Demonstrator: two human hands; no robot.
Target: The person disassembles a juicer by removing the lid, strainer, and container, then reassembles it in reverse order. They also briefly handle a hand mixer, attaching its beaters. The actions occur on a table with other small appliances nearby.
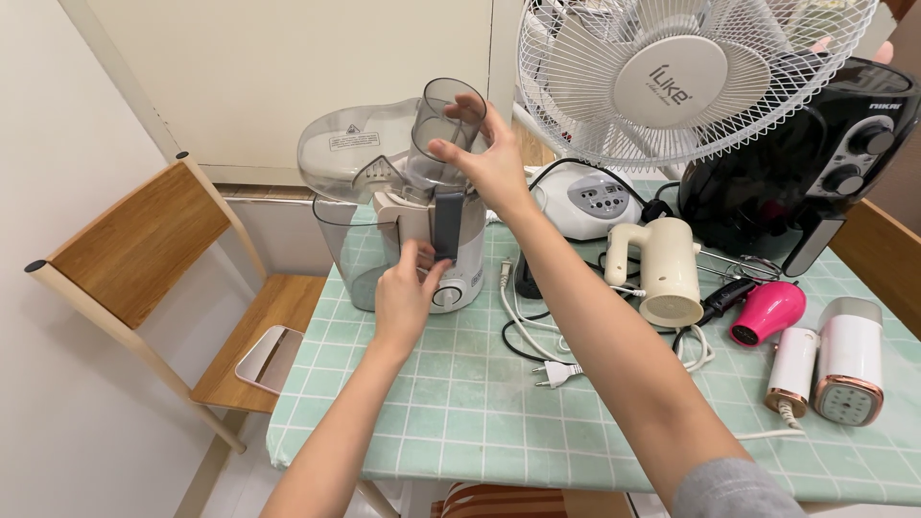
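A white juicer (460,264) with a clear lid (350,144) and a smoky feed tube (443,120) stands at the table's far left corner. My right hand (487,158) grips the feed tube from the right side, fingers wrapped over its rim. My left hand (408,293) rests on the juicer's front, its thumb and fingers on the grey locking arm (447,225) just above the control knob. A clear pulp bin (350,254) hangs on the juicer's left side.
On the green checked tablecloth (460,403) lie a white hand mixer (662,269), a pink hair dryer (772,312), two small white devices (830,369), loose cords and a plug (556,372). A white fan (672,82), black air fryer (830,163) stand behind. A wooden chair (182,278) stands left.
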